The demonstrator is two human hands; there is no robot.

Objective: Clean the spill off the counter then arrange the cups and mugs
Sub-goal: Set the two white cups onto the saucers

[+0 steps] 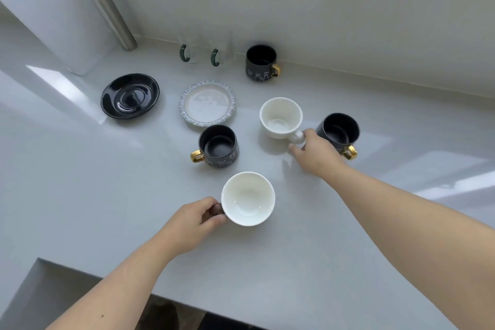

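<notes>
While both hands are busy at once, the main risk is a knock between neighbours. No spill shows on the grey desk (80, 182); cups and mugs sit spread about mid-frame. A black saucer (130, 95) lies at left, a frilled white saucer (207, 103) at centre. The right hand (317, 154) pinches the handle of the white mug (281, 118), touching or nearly touching the black mug (338, 132) at right, so a sideways pull could tip it. The left hand (194, 218) is closed on the handle of the white cup (248, 198), lower centre; swinging it up-frame could clip the black cat mug (218, 146).
</notes>
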